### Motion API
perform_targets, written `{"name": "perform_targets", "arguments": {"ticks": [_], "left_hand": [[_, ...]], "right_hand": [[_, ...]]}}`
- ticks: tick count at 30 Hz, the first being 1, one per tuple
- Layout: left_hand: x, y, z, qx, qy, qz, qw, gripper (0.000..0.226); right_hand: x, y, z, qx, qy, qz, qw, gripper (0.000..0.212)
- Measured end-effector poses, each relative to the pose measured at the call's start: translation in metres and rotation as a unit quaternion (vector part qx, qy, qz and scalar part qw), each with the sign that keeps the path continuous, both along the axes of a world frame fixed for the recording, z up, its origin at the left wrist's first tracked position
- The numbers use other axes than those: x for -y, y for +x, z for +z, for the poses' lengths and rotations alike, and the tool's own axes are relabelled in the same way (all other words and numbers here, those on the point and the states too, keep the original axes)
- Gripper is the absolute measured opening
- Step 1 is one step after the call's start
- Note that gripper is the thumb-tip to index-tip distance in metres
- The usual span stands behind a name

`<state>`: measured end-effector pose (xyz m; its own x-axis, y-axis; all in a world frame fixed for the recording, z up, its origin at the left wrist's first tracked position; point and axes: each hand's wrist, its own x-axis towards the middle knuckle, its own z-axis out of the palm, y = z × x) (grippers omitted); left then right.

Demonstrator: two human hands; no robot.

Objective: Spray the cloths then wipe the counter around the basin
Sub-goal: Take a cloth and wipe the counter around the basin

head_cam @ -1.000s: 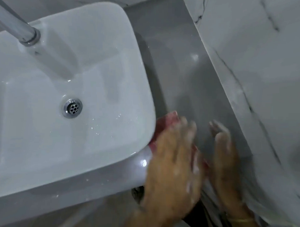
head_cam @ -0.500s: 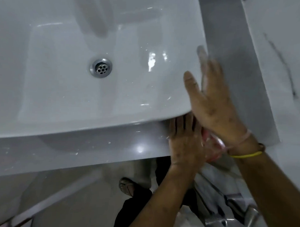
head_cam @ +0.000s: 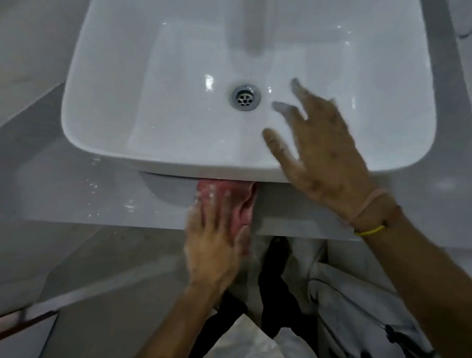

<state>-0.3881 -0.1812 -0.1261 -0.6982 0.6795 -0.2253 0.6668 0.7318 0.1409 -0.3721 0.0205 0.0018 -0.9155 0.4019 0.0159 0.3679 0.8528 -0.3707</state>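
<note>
Pink cloth (head_cam: 242, 203) lies on the narrow front strip of the grey counter (head_cam: 95, 200), its far end tucked under the overhang of the white basin (head_cam: 152, 95). The left hand (head_cam: 213, 247) presses it flat, fingers straight and slightly spread. The right hand (head_cam: 319, 149), fingers splayed, is over the basin's front rim; contact is unclear. A stroke toward the counter's near edge could drag the cloth off, and a wet rim could let a bracing palm slip.

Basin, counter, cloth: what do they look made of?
Basin: likely glazed ceramic, glossy white with sharp highlights. Counter: grey and polished, with soft glints; stone or composite, can't tell which. Cloth: soft pink fabric, matte and creased.
</note>
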Motion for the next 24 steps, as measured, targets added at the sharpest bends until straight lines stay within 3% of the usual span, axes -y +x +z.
{"name": "perform_targets", "arguments": {"ticks": [2,5,8,11,15,18,24], "left_hand": [[-0.022,0.02,0.002,0.03,0.035,0.021,0.999,0.059],[-0.03,0.025,0.004,0.02,0.126,0.017,0.992,0.048],[-0.01,0.009,0.003,0.031,0.131,0.022,0.991,0.057],[0.026,-0.021,-0.004,0.002,0.105,0.102,0.989,0.06],[0.106,-0.083,-0.012,-0.057,0.074,0.16,0.983,0.06],[0.156,-0.126,-0.013,-0.049,0.063,0.245,0.966,0.062],[0.202,-0.198,-0.004,-0.085,0.064,0.319,0.942,0.063]], "right_hand": [[0.035,-0.023,0.003,0.006,0.048,0.106,0.993,0.069],[0.076,-0.066,0.001,0.042,0.125,0.275,0.952,0.068],[0.1,-0.115,-0.001,0.042,0.144,0.33,0.932,0.067],[0.114,-0.147,-0.001,0.046,0.146,0.384,0.911,0.07],[0.118,-0.153,-0.003,0.03,0.122,0.385,0.914,0.069],[0.116,-0.151,-0.004,0.026,0.114,0.373,0.92,0.07],[0.118,-0.154,-0.004,-0.007,0.111,0.353,0.929,0.066]]}}
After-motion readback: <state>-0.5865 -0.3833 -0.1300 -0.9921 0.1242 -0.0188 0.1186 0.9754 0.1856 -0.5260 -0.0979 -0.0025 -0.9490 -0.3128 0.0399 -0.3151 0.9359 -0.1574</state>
